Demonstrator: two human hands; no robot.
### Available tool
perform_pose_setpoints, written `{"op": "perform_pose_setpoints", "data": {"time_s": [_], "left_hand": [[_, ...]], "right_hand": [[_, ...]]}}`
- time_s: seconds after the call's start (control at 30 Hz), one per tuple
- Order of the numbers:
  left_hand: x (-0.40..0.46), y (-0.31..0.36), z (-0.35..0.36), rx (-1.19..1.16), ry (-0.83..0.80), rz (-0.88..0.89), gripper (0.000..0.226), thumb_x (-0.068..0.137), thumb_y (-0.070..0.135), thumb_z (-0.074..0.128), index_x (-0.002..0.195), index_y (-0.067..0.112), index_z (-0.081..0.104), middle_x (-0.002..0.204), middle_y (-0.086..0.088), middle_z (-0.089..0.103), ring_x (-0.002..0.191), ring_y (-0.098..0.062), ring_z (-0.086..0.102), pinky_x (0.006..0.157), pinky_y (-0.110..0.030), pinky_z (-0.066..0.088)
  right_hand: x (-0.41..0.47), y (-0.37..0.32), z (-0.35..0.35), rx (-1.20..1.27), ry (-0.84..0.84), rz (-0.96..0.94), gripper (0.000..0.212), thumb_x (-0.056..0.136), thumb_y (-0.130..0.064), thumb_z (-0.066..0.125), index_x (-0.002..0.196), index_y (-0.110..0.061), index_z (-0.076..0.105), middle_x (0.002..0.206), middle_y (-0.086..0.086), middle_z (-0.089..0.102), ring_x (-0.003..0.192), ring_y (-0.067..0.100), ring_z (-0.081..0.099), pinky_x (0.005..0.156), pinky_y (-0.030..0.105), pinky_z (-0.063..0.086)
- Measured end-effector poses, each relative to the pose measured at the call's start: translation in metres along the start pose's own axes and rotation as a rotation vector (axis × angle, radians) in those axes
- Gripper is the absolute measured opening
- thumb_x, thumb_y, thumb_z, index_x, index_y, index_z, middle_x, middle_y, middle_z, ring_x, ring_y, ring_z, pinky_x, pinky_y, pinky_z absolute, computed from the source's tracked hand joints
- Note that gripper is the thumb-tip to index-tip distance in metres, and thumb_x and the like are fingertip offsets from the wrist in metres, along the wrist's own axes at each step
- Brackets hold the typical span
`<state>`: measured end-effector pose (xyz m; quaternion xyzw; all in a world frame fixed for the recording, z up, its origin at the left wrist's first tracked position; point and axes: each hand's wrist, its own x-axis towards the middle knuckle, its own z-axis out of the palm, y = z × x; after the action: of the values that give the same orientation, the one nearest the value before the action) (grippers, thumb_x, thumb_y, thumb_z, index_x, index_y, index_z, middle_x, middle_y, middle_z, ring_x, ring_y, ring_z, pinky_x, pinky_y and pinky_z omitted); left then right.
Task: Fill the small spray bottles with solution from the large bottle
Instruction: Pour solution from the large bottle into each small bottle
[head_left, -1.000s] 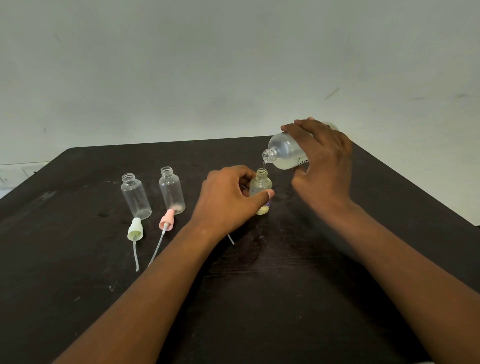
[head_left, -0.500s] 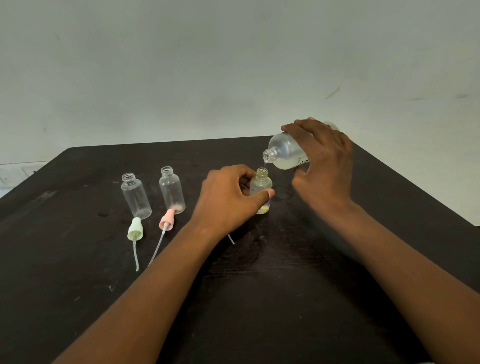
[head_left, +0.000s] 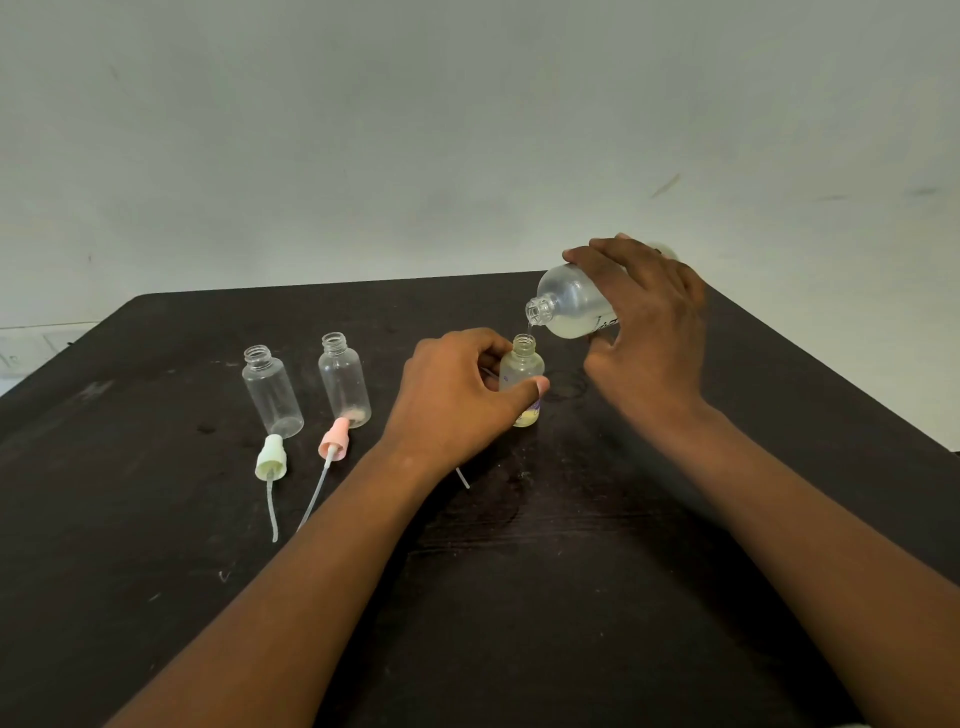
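My right hand (head_left: 647, 332) grips the large frosted bottle (head_left: 569, 306), tipped with its open neck pointing down-left. A thin stream of pale liquid runs from it into a small bottle (head_left: 522, 369) standing upright on the table. My left hand (head_left: 457, 400) holds that small bottle, thumb across its front; pale yellowish liquid shows in it. Two more small clear bottles (head_left: 272, 395) (head_left: 344, 382) stand uncapped to the left, apparently with no liquid in them.
A pale green spray cap (head_left: 271, 458) and a pink spray cap (head_left: 334, 440), each with a long dip tube, lie in front of the two clear bottles. The end of a third tube (head_left: 462, 478) shows under my left wrist. The dark table (head_left: 519, 597) ends near a pale wall.
Barely anything differs. Both hands hold their places while liquid keeps running from the large bottle into the small one.
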<state>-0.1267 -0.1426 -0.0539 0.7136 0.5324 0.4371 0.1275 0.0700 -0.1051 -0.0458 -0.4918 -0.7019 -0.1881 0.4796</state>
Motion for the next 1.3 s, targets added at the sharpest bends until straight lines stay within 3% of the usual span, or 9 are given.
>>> {"op": "perform_pose_setpoints", "data": {"time_s": [1.3], "left_hand": [[0.0004,0.0002,0.0012,-0.016,-0.006,-0.022,0.038,0.079,0.048,0.088,0.108,0.025,0.079,0.087,0.015,0.075,0.076,0.000,0.070,0.080,-0.034,0.064]], "right_hand": [[-0.0003,0.0015,0.0017,0.002,-0.013,0.000,0.082,0.061,0.006,0.067,0.136,-0.025,0.066,0.141,-0.001,0.065,0.139,0.023,0.055,0.113,0.050,0.038]]}}
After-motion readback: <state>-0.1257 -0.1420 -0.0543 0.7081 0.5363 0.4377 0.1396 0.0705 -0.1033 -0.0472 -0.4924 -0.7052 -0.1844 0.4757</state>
